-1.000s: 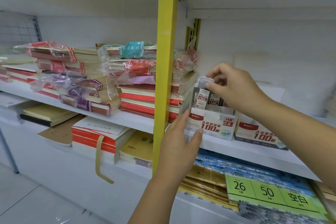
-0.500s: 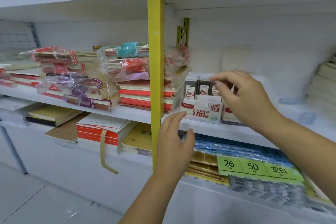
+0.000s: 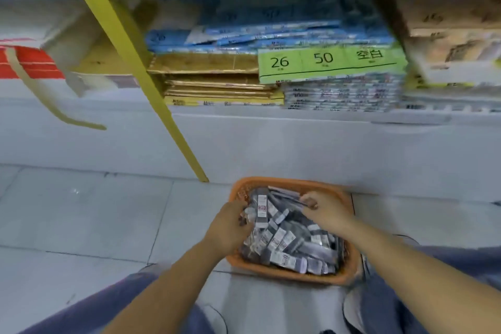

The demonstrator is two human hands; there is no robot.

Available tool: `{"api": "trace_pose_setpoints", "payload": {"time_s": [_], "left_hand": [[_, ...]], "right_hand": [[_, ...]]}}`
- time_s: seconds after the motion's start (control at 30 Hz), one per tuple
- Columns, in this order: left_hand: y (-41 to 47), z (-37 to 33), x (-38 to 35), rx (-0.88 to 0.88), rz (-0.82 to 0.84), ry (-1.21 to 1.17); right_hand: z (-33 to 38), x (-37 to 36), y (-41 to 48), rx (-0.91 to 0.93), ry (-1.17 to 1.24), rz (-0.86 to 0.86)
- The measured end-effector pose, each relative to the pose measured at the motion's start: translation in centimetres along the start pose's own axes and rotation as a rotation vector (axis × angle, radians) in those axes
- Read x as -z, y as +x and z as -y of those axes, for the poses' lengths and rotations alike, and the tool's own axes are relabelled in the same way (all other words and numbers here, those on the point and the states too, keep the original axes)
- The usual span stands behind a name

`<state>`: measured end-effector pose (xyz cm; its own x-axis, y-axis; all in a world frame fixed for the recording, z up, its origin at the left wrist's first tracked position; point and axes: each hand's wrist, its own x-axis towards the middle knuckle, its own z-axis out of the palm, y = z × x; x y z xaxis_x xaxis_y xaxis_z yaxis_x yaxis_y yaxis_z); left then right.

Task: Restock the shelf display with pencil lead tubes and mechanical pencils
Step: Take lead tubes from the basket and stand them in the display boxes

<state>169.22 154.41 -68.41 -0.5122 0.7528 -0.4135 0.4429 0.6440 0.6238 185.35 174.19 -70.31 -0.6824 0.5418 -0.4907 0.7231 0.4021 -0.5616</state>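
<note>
An orange basket (image 3: 294,275) stands on the tiled floor below the shelf, filled with several grey and white pencil lead tubes (image 3: 287,238). My left hand (image 3: 229,225) is at the basket's left side, its fingers closed around lead tubes, one of which (image 3: 262,210) stands upright above its fingers. My right hand (image 3: 324,210) is over the far right of the basket, pinching a thin dark item that looks like a mechanical pencil (image 3: 291,199). The picture is blurred, so the grips are not sharp.
A yellow shelf post (image 3: 141,73) runs down to the floor left of the basket. The low shelf holds gold and blue paper packs and a green label card (image 3: 325,61). A boxed stack sits at right (image 3: 455,62). My knees in blue trousers flank the basket.
The view has swung down from the upper shelf with its lead tube display boxes to the floor. Both hands have left the shelf and dropped into the orange basket.
</note>
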Motion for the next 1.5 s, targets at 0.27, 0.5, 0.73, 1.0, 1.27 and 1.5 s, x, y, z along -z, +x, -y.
{"api": "trace_pose_setpoints", "payload": {"time_s": [0.27, 0.5, 0.73, 1.0, 1.27, 1.5], "left_hand": [[4.8, 3.6, -6.3, 0.19, -0.101, -0.165], [8.5, 3.8, -7.9, 0.256, -0.149, -0.076], [12.1, 2.3, -9.9, 0.408, -0.199, 0.097], [12.5, 2.5, -10.8, 0.491, -0.197, -0.088], [12.9, 1.9, -11.1, 0.523, -0.177, -0.007], [12.7, 2.0, -10.9, 0.515, -0.169, -0.039]], "right_hand": [[-3.5, -5.7, 6.4, -0.06, -0.317, -0.087], [-5.5, -6.2, 8.6, -0.094, -0.243, 0.052], [-6.5, -4.1, 7.4, -0.167, 0.056, 0.034], [-7.7, -2.9, 6.5, -0.26, 0.324, 0.116], [-8.2, -2.2, 5.4, -0.278, 0.295, -0.002], [-8.0, -2.1, 4.8, -0.302, 0.416, 0.06]]}}
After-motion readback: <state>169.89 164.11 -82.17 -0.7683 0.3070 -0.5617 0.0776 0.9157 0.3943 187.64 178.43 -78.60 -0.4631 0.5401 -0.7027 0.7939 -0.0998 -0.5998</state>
